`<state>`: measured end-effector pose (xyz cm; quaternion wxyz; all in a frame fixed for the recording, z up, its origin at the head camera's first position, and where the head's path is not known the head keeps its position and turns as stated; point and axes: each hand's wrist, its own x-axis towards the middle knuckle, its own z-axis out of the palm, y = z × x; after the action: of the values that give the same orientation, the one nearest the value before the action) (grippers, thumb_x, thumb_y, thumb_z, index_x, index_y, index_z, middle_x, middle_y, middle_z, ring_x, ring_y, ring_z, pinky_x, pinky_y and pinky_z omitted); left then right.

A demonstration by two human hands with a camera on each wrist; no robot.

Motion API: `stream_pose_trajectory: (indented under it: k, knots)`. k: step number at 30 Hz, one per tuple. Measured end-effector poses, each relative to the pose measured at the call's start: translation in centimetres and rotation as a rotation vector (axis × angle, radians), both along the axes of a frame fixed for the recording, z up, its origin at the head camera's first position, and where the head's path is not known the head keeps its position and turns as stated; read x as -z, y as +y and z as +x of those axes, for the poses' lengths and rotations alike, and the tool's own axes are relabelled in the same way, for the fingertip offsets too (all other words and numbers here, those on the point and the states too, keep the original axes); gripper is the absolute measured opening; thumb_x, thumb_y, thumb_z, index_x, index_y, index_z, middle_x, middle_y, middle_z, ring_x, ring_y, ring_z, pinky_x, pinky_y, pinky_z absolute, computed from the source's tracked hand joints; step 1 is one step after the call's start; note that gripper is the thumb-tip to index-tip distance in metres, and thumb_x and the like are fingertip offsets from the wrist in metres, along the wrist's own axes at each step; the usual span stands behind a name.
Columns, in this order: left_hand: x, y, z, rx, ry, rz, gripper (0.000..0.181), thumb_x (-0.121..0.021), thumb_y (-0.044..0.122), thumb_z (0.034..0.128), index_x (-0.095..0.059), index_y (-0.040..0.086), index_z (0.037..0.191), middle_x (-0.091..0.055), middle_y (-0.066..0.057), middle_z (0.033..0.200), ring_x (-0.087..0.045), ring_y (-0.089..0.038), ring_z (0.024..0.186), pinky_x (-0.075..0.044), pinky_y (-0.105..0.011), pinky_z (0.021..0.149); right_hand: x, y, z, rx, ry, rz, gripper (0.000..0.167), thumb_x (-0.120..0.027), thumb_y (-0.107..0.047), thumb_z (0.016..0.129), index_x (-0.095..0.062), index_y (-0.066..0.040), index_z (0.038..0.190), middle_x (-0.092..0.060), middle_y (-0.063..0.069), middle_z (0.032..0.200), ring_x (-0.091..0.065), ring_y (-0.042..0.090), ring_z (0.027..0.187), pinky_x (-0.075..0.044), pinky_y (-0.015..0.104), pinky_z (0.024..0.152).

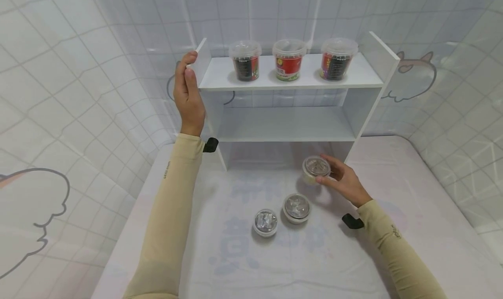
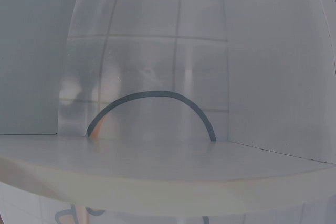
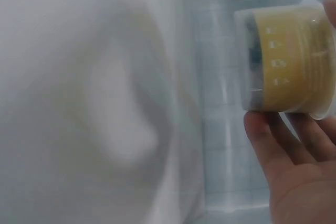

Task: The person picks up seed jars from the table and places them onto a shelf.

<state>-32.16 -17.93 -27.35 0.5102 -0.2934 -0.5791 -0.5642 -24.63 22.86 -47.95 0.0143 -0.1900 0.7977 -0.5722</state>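
Note:
My right hand [image 1: 346, 183] grips a small clear plastic tub [image 1: 316, 168], thumb on the near side and fingers on the far side. It is held above the table, in front of the shelf's lowest opening. In the right wrist view a yellow label wraps this tub [image 3: 289, 59]. Up at the left, my left hand [image 1: 190, 98] holds the front edge of the side panel of a white shelf [image 1: 291, 135]. Two similar tubs stand on the table below: one white-sided tub [image 1: 297, 208] and a smaller one [image 1: 265, 223], both with silvery tops.
On the top board stand three lidded cups: a dark-labelled cup [image 1: 245, 61], a red-labelled cup [image 1: 289, 60] and another dark-labelled cup [image 1: 339, 60]. A pale printed cloth [image 1: 314, 264] covers the table. Grid-patterned curtains [image 1: 78, 94] hang behind and on both sides.

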Motion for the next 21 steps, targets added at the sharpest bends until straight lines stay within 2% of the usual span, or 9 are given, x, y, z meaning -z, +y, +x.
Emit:
stream_pose_trajectory:
  k: [4, 10, 16, 21]
  knots:
    - [0.0, 0.0, 0.0, -0.002, -0.006, 0.0, 0.031, -0.033, -0.008, 0.1058, -0.058, -0.01, 0.124, -0.059, -0.023, 0.132, -0.051, -0.027, 0.133, -0.033, -0.045, 0.118, -0.6, -0.5, 0.4, 0.018, 0.017, -0.003, 0.075, -0.08, -0.013, 0.09, -0.042, -0.017, 0.155, -0.051, 0.01, 0.148, -0.053, 0.023, 0.13, -0.045, 0.018, 0.104]
    - [-0.2, 0.1, 0.2, -0.014, -0.007, -0.003, 0.031, -0.033, -0.008, 0.1058, -0.058, -0.011, 0.124, -0.059, -0.023, 0.132, -0.051, -0.027, 0.133, -0.033, -0.045, 0.118, -1.5, -1.3, 1.1, 0.013, 0.079, -0.001, 0.077, -0.081, -0.012, 0.089, -0.042, -0.015, 0.155, -0.052, 0.012, 0.146, -0.054, 0.022, 0.128, -0.046, 0.019, 0.102]
    - [-0.2, 0.1, 0.2, -0.02, -0.016, 0.0, 0.031, -0.033, -0.008, 0.1058, -0.058, -0.011, 0.124, -0.06, -0.022, 0.132, -0.051, -0.027, 0.133, -0.033, -0.044, 0.118, -1.9, -1.8, 0.9, 0.024, 0.101, -0.035, 0.076, -0.081, -0.011, 0.089, -0.043, -0.014, 0.154, -0.052, 0.012, 0.146, -0.054, 0.017, 0.128, -0.046, 0.018, 0.103]
    - [-0.1, 0.0, 0.1, -0.007, -0.011, -0.002, 0.031, -0.032, -0.008, 0.1059, -0.058, -0.011, 0.124, -0.057, -0.028, 0.132, -0.05, -0.027, 0.134, -0.032, -0.045, 0.118, -2.5, -2.4, 0.6, 0.034, 0.119, -0.055, 0.076, -0.082, -0.011, 0.088, -0.043, -0.013, 0.154, -0.052, 0.011, 0.146, -0.054, 0.015, 0.129, -0.046, 0.018, 0.103]
